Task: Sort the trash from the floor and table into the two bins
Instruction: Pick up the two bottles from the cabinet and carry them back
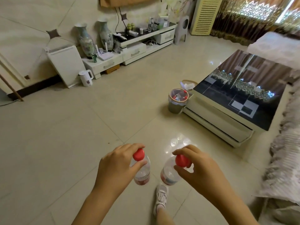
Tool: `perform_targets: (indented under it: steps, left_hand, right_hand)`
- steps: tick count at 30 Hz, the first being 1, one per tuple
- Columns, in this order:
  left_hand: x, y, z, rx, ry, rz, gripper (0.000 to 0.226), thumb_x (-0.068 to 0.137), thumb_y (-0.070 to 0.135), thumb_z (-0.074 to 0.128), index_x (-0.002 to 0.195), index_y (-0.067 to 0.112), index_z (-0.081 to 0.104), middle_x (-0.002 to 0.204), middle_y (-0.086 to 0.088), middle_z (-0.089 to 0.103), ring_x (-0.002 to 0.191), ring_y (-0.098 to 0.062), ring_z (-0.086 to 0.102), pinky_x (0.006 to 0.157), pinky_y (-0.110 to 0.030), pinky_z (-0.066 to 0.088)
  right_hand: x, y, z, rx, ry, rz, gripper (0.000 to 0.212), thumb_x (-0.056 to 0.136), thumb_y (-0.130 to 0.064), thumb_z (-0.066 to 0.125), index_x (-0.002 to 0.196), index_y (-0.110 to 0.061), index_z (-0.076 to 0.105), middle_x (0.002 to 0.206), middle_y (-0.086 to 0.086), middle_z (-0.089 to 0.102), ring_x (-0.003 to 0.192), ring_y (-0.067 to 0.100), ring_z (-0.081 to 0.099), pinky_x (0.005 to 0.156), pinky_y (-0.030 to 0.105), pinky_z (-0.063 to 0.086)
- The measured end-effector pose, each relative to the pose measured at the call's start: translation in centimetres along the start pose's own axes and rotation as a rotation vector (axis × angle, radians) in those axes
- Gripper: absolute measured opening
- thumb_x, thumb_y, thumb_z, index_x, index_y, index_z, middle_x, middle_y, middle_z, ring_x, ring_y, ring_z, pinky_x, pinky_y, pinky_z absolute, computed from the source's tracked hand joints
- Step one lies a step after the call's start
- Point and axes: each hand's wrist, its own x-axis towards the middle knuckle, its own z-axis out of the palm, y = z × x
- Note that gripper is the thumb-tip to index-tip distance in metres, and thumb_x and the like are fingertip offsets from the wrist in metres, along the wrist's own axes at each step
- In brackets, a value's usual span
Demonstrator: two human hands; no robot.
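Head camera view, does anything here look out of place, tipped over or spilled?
A white kettle stands on the floor beside a white panel leaning tilted against the wall, an odd spot for both. Nothing looks spilled. The left hand and right hand each hold a red-capped bottle by its top.

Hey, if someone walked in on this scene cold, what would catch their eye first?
Probably the two clear plastic bottles with red caps held low in the foreground, one in the left hand, the other in the right hand, fingers pinching each near the cap. Next, the glossy black-topped coffee table at right, with a lined grey bin already holding red-capped bottles at its near left corner.
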Motion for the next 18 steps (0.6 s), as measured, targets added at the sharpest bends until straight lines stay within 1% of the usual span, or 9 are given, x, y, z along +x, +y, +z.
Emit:
perform_targets:
  steps: [2,3,5,7,11,14,18]
  left_hand:
    - [4.8,0.3,0.9,0.000,-0.002,-0.008,0.034,0.076,0.048,0.070,0.108,0.043,0.061,0.099,0.025,0.065,0.088,-0.001,0.061,0.066,-0.020,0.048]
    - [7.3,0.5,1.4,0.012,-0.001,-0.009,0.034,0.075,0.048,0.071,0.107,0.043,0.061,0.097,0.025,0.065,0.086,-0.001,0.061,0.064,-0.018,0.046]
    - [12.3,0.9,1.9,0.041,0.003,-0.005,0.034,0.072,0.048,0.072,0.104,0.043,0.062,0.093,0.026,0.066,0.080,0.000,0.062,0.058,-0.010,0.036]
    - [17.0,1.3,2.3,0.056,0.021,0.009,0.034,0.069,0.049,0.073,0.101,0.043,0.061,0.089,0.028,0.065,0.076,0.002,0.061,0.057,-0.005,0.027]
    - [25.9,1.7,2.3,0.062,0.042,0.044,0.032,0.066,0.045,0.074,0.096,0.041,0.064,0.085,0.025,0.066,0.071,0.001,0.061,0.058,-0.002,0.021]
    - [32.1,1.3,2.6,0.057,0.058,0.046,0.032,0.067,0.043,0.076,0.098,0.040,0.065,0.086,0.023,0.067,0.073,-0.002,0.063,0.060,-0.002,0.023]
    - [40.4,1.0,3.6,0.032,0.070,0.045,0.029,0.068,0.046,0.069,0.096,0.039,0.064,0.084,0.021,0.067,0.071,-0.003,0.063,0.055,-0.012,0.038]
  right_hand:
    - [4.5,1.8,-0.9,0.016,0.004,-0.003,0.033,0.080,-0.037,0.070,0.109,-0.043,0.057,0.097,-0.034,0.048,0.075,-0.002,0.056,0.064,0.012,0.047]
    - [6.8,2.8,-1.5,0.018,0.002,-0.006,0.032,0.080,-0.037,0.070,0.109,-0.043,0.057,0.097,-0.033,0.049,0.075,-0.002,0.056,0.064,0.012,0.046]
    - [11.5,4.4,-2.9,0.018,-0.019,-0.015,0.031,0.080,-0.037,0.070,0.108,-0.042,0.058,0.098,-0.030,0.050,0.075,-0.002,0.055,0.064,0.012,0.045]
    - [16.0,5.6,-4.3,0.015,-0.032,-0.032,0.031,0.080,-0.037,0.069,0.109,-0.041,0.058,0.099,-0.028,0.051,0.074,-0.002,0.055,0.064,0.010,0.042]
    - [24.6,7.5,-7.1,-0.008,-0.038,-0.043,0.032,0.080,-0.036,0.070,0.109,-0.041,0.058,0.100,-0.027,0.053,0.075,-0.002,0.055,0.065,0.011,0.043]
    - [30.6,8.9,-8.5,-0.009,-0.044,-0.039,0.033,0.080,-0.036,0.071,0.110,-0.041,0.059,0.101,-0.027,0.054,0.080,0.001,0.058,0.070,0.014,0.048]
    - [38.7,11.1,-9.3,-0.007,-0.041,-0.026,0.034,0.078,-0.036,0.072,0.109,-0.041,0.058,0.102,-0.027,0.054,0.081,0.004,0.059,0.072,0.022,0.052]
